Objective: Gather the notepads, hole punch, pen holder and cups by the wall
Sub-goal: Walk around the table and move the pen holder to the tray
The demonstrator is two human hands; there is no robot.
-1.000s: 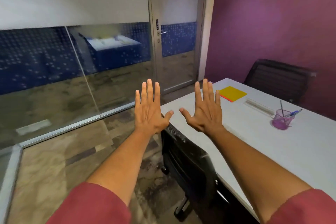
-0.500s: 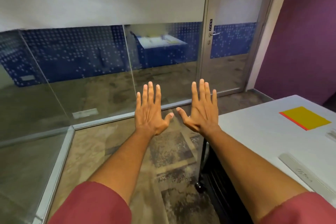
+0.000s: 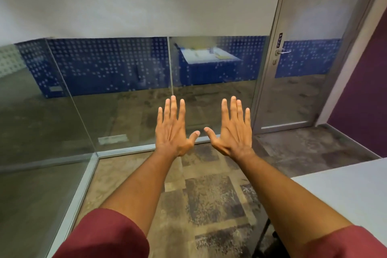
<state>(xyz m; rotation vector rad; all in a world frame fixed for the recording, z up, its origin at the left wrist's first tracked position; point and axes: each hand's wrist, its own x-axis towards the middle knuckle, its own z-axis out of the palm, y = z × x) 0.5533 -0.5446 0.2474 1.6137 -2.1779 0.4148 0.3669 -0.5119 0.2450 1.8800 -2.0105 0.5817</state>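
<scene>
My left hand point(image 3: 174, 130) and my right hand point(image 3: 231, 130) are stretched out in front of me, backs up, fingers spread, with nothing in them. They hang over the floor, side by side, thumbs almost touching. Only a bare corner of the white table point(image 3: 345, 192) shows at the lower right. No notepad, hole punch, pen holder or cup is in view.
A glass partition point(image 3: 104, 100) with a frosted upper band runs across ahead and down the left side. A glass door point(image 3: 303, 69) with a metal handle stands at the right, next to a purple wall point(image 3: 364, 98). Patterned carpet point(image 3: 209, 205) covers the floor below my arms.
The view has swung left, away from the table. The yellow notepad, ruler and purple pen holder have left the frame. My hands keep the same spread pose.
</scene>
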